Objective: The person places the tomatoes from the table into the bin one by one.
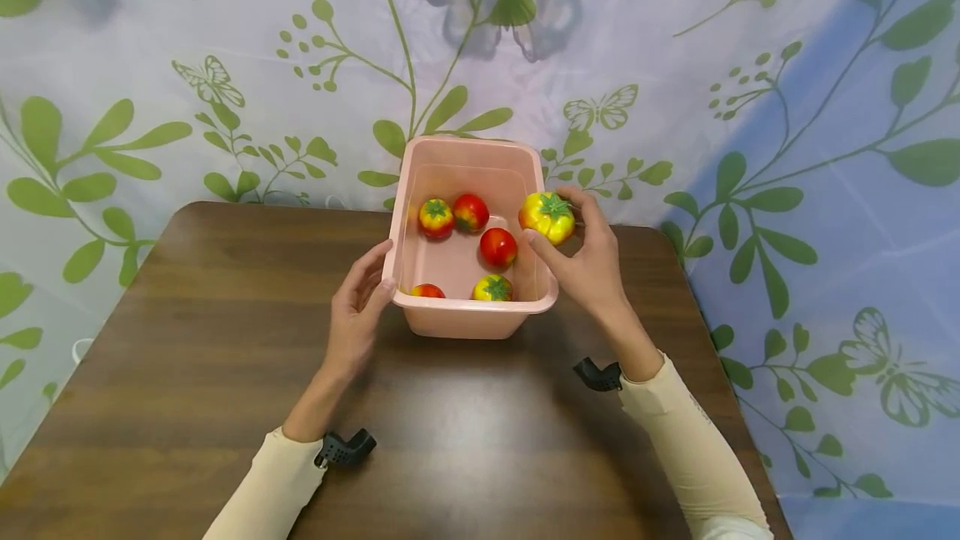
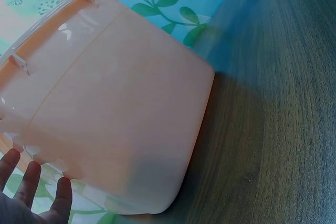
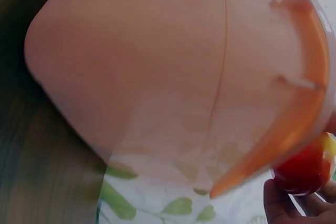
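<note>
A pink plastic bin (image 1: 465,323) stands on the table, and several red and yellow toy tomatoes lie inside, one plain red tomato (image 1: 498,247) among them. My left hand (image 1: 356,315) holds the bin's left rim near the front corner; its fingertips (image 2: 32,167) show at the rim in the left wrist view. Beside the right rim, my right hand (image 1: 592,265) grips a toy tomato (image 1: 547,217) with a yellow top and green leaf star. The right wrist view shows this tomato's red underside (image 3: 302,169). The front wall partly hides two tomatoes.
The brown wooden table (image 1: 225,357) runs back to a cloth backdrop (image 1: 300,107) printed with green leaves and butterflies. That backdrop rises just behind the bin and continues along the right side. A black wrist mount (image 1: 348,447) sticks out from the left forearm.
</note>
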